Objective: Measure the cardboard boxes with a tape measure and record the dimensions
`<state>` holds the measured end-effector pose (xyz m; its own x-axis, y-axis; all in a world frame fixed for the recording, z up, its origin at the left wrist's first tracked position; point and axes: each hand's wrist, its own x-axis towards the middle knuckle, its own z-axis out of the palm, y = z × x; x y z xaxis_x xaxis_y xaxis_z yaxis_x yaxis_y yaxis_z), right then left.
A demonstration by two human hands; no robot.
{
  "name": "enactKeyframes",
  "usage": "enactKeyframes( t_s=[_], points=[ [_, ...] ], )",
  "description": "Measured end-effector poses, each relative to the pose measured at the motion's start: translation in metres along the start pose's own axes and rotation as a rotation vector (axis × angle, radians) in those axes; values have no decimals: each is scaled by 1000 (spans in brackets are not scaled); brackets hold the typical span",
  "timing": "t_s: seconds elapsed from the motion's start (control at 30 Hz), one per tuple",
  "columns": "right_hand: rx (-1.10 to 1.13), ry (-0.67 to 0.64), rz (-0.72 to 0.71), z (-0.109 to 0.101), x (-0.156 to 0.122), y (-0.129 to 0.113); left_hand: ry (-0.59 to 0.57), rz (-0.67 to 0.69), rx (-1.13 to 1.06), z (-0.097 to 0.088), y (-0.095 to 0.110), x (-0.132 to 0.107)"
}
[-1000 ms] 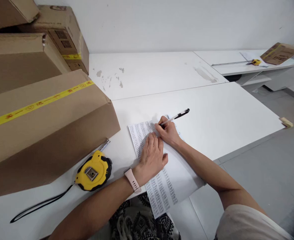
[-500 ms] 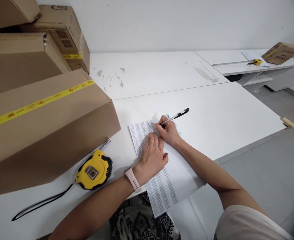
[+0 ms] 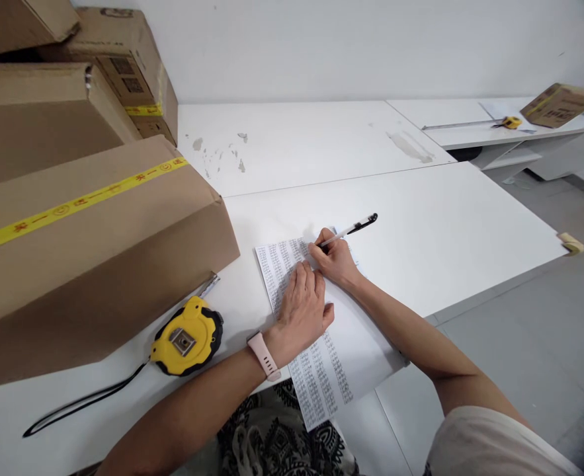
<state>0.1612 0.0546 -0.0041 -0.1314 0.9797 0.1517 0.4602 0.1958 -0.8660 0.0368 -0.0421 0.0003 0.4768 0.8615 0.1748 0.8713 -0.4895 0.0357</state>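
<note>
Head camera: right hand (image 3: 338, 262) is gripping a pen (image 3: 340, 235) over paper (image 3: 356, 337), barely shifting since the earlier frame.
Pen is slanting lengthwise, clip end pointing away rightward, writing end leftward; left hand (image 3: 301, 311) is resting palm-down on the paper, grasping nothing.

Cardboard boxes (image 3: 28, 122) crowd the left end of the white bench (image 3: 395, 225), the nearest box (image 3: 103, 258) crossed by yellow printed tape (image 3: 81, 202). Just beside it, towards the bench's front edge, lies a yellow-and-black tape measure (image 3: 188, 336) with a black strap (image 3: 81, 402). Grey scuffs (image 3: 413, 148) mark the strip along the back edge. A tan piece (image 3: 572, 244) sits at the front right corner. Beyond, a smaller carton (image 3: 560, 106) and a second tape measure (image 3: 510, 123) rest on another white surface (image 3: 490, 136).
</note>
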Motion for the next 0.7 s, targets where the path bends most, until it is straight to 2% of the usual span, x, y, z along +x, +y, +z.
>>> enactKeyframes(
  t_s=[0.7],
  points=[
    [-7,18,12,-1,0,-2,-6,-19,-49,-1,1,0]
  ],
)
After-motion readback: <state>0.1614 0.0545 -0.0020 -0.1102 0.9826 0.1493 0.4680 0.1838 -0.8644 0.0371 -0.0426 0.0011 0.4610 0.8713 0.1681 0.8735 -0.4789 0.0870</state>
